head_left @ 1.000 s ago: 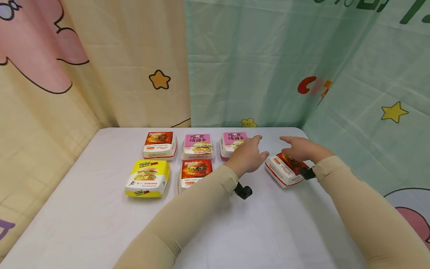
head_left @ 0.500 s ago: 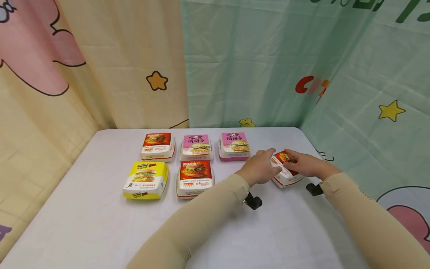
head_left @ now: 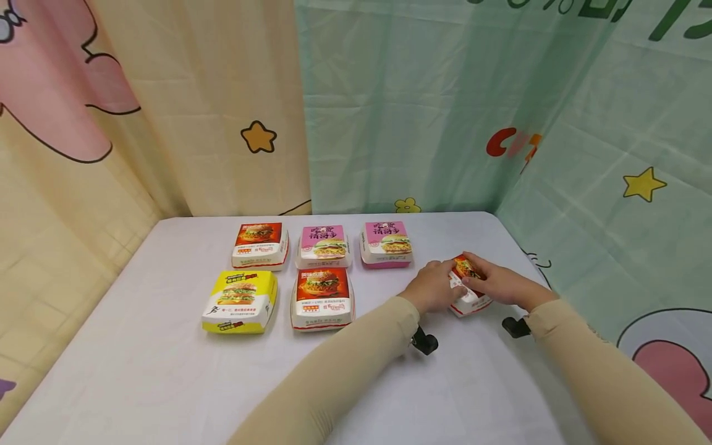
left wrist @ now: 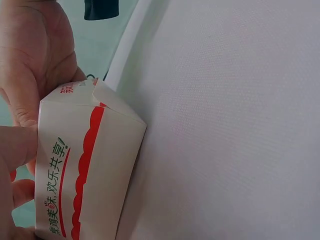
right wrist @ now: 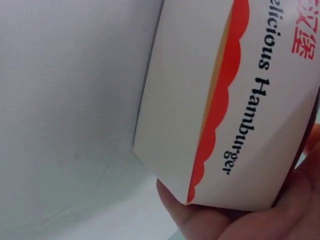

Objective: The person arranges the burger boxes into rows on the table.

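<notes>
A red-and-white hamburger box [head_left: 470,304] sits at the right of the table, turned at a slant, between both hands. My left hand [head_left: 431,288] holds its left side, with the thumb near the front of the lid. From the right, my right hand [head_left: 505,285] grips the box, its thumb across the printed lid. In the left wrist view, left fingers [left wrist: 17,150] touch the upper edge of the box [left wrist: 75,170], and the right hand shows behind. Fingers [right wrist: 200,220] wrap the far end of the box [right wrist: 235,115] in the right wrist view.
Left of the hands, a back row has a red-topped box [head_left: 258,246] and two pink-topped boxes [head_left: 324,246], [head_left: 387,244]. Before them lie a yellow box [head_left: 240,301] and another red-topped box [head_left: 322,300]. Printed curtains [head_left: 389,123] enclose the white table [head_left: 167,371].
My left hand has moved right and down onto the box. My right hand has lowered from above it to a grip. The box has turned slightly; the other boxes stay put.
</notes>
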Demonstrator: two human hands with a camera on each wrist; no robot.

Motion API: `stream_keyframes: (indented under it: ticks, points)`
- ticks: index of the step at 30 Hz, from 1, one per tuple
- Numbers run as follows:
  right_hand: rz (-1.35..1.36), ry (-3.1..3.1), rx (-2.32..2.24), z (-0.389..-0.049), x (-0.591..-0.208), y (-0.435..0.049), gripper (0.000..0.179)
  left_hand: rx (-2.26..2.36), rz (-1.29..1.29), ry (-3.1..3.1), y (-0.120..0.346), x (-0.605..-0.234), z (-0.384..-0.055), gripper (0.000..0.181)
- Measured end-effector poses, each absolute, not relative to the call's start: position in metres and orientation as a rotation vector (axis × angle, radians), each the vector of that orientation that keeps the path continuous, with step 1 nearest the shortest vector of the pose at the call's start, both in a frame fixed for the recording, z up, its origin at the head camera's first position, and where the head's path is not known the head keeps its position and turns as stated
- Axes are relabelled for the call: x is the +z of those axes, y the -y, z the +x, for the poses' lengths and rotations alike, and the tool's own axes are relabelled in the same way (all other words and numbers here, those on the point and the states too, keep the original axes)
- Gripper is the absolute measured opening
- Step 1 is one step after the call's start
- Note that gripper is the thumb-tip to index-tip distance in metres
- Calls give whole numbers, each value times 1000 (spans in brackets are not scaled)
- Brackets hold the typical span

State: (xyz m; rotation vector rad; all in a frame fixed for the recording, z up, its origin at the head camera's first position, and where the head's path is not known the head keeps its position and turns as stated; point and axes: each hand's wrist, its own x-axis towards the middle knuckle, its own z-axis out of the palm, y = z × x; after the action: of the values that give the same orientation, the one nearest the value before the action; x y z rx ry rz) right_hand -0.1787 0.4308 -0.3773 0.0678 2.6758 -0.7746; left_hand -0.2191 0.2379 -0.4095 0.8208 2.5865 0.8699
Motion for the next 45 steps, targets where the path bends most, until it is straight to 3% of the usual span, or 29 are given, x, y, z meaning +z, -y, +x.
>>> stream_keyframes:
  ticks: [45]
  points:
    - [48, -2740, -784, -176, -387, -429, 90, 836, 784, -2626, -238, -413, -218, 72]
